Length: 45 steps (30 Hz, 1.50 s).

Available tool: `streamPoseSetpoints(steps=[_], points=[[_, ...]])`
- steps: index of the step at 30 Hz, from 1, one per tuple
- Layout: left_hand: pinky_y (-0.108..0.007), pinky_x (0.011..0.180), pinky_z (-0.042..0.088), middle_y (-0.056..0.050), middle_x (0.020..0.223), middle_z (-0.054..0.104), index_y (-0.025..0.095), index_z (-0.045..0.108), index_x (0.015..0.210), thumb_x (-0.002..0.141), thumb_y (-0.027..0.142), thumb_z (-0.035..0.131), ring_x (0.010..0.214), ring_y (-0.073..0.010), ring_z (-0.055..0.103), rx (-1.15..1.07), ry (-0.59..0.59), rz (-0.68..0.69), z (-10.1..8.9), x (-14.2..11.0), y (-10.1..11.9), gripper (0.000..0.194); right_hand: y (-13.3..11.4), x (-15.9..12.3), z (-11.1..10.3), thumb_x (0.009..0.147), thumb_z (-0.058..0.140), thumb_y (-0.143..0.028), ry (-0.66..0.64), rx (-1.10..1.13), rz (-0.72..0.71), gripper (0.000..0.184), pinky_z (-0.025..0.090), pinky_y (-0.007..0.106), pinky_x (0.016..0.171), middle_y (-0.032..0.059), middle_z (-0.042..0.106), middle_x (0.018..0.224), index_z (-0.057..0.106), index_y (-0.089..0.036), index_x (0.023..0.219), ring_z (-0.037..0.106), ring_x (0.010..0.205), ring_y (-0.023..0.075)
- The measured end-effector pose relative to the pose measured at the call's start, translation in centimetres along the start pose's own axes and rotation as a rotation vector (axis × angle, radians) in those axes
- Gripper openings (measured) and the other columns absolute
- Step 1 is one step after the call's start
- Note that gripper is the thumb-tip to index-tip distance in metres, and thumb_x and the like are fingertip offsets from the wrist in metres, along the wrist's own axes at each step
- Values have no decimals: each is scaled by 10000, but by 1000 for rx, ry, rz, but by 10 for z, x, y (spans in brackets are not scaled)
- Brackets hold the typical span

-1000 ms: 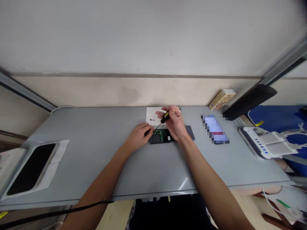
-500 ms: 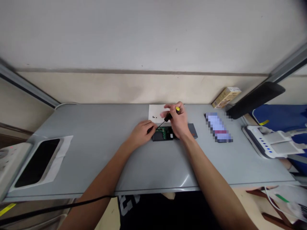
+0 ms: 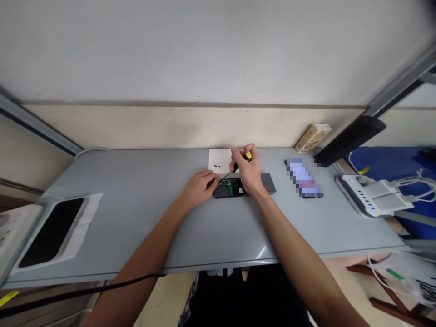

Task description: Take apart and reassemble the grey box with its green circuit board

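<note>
Right hand (image 3: 250, 170): closed around a screwdriver (image 3: 235, 167) with a yellow-ended black handle, above the right part of the opened device.
Screwdriver: tilted, its shaft slanting down and left to the circuit board (image 3: 230, 185), near the left fingertips; whether the tip touches cannot be told.
Left hand (image 3: 199, 188): fingers and thumb drawn together at the device's left end, something dark showing between them; whether they grip it cannot be told.
Opened device (image 3: 223, 193): flat on the grey table (image 3: 218, 231), between the two hands, green board exposed, its right end partly hidden by the right hand.
Grey slab (image 3: 268, 181): on the table, just right of the right wrist.
White paper (image 3: 218, 156): behind the device, with small dark pieces (image 3: 217, 166) on it.
Phone (image 3: 304, 178): well to the right of the right hand, screen lit and pixelated.
</note>
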<state>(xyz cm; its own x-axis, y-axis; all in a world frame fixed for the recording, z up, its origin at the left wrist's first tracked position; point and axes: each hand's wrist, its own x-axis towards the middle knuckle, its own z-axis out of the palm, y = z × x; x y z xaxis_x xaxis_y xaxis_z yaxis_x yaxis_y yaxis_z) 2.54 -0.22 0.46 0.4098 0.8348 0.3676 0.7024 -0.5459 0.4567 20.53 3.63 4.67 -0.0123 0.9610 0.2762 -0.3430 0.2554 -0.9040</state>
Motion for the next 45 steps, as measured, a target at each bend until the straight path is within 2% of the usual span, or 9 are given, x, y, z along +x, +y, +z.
streamPoseSetpoints(steps=[6, 10, 16, 19, 22, 24, 27, 33, 45], points=[[-385, 880, 517, -71, 960, 719, 200, 703, 1026, 1064, 307, 428, 917, -213, 657, 12, -12, 15, 0, 0, -2, 297, 1, -1, -6, 983, 502, -607, -99, -207, -131, 347, 501, 283, 699, -22, 569, 809, 521, -277, 1089, 597, 763, 134], [-414, 913, 517, -86, 985, 716, 197, 711, 1038, 1063, 304, 417, 949, -230, 653, 58, -40, 27, -5, 0, 2, 314, 1, -3, -2, 912, 666, -542, -132, -193, -198, 314, 523, 310, 735, 8, 623, 929, 564, -263, 1015, 650, 847, 159], [-407, 948, 521, -65, 1078, 700, 242, 694, 1158, 1004, 399, 563, 1007, -234, 655, -26, -90, -49, -19, -5, 6, 256, -41, -2, -27, 972, 618, -447, -47, -451, -367, 217, 522, 353, 759, 26, 649, 934, 643, -299, 1129, 639, 812, 185], [-379, 881, 553, -67, 1171, 680, 275, 647, 1294, 902, 495, 704, 1011, -237, 652, -149, -135, -158, -26, -9, 2, 453, -64, -7, -67, 956, 644, -411, -402, -857, -316, 257, 538, 412, 879, 63, 665, 1191, 700, -329, 1193, 672, 958, 230], [-426, 965, 541, -85, 1329, 622, 328, 573, 1416, 752, 506, 853, 1160, -291, 620, -184, -221, -153, -31, -12, 1, 742, -70, -16, -108, 789, 816, -466, -698, -1210, -105, 646, 558, 469, 904, 76, 485, 1538, 603, -392, 1395, 698, 1019, 289], [-475, 1035, 507, -88, 1344, 612, 344, 569, 1424, 709, 449, 897, 1236, -326, 584, -163, -243, -113, -30, -13, 1, 794, -69, -22, -128, 751, 839, -474, -757, -1349, -32, 786, 559, 504, 913, 84, 365, 1636, 528, -406, 1470, 697, 1062, 330], [-477, 1044, 507, -87, 1333, 623, 346, 572, 1416, 744, 382, 879, 1235, -324, 591, -173, -220, -96, -27, -13, 2, 739, -67, -25, -143, 850, 750, -437, -766, -1366, -38, 697, 537, 490, 981, 95, 455, 1576, 502, -371, 1498, 663, 1176, 337], [-443, 1000, 540, -80, 1372, 591, 363, 559, 1435, 760, 347, 859, 1193, -298, 617, -245, -245, -221, -27, -14, 6, 738, -75, -14, -135, 909, 637, -578, -720, -1274, 65, 529, 533, 469, 969, 88, 672, 1338, 636, -312, 1367, 667, 1147, 319], [-425, 989, 516, -55, 1262, 643, 356, 595, 1402, 670, 390, 912, 1122, -280, 623, -209, -198, -289, -22, -11, 5, 798, -37, -27, -98, 881, 730, -441, -815, -1210, -116, 554, 527, 434, 926, 102, 607, 1340, 574, -298, 1393, 665, 1095, 290]])
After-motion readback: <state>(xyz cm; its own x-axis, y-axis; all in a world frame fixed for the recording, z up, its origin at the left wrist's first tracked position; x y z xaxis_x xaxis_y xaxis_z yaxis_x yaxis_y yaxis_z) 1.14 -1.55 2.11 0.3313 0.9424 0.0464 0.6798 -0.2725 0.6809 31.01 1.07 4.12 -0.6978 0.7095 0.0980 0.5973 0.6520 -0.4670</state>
